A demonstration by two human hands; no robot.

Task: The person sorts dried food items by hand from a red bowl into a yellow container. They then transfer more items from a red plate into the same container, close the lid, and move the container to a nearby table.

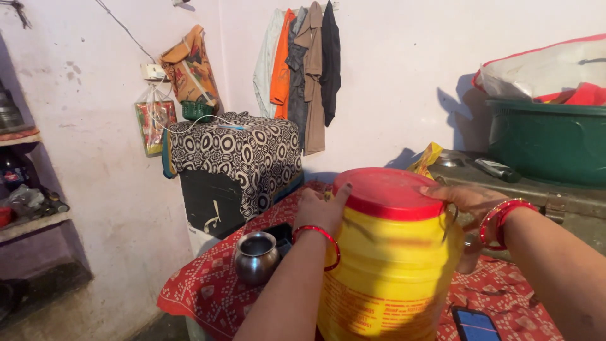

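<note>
left hand (320, 211) clasps red lid (386, 191) edge | right hand (468, 201) grips opposite side, steadying yellow plastic container (385, 271) upright on red-clothed worktop (208, 284) | steel pot (256, 256) just left, phone (475, 325) beside base

Lived-in home room: shirts hung on pale plastered wall (303, 69), red patterned cloth-covered bed (208, 290), small steel water pot (255, 257), cluttered shelves (28, 221).

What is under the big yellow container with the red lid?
The yellow container stands on a red patterned cloth, gripped by the left hand and right hand. The cloth covers whatever lies beneath, and the red lid hides the contents.
</note>
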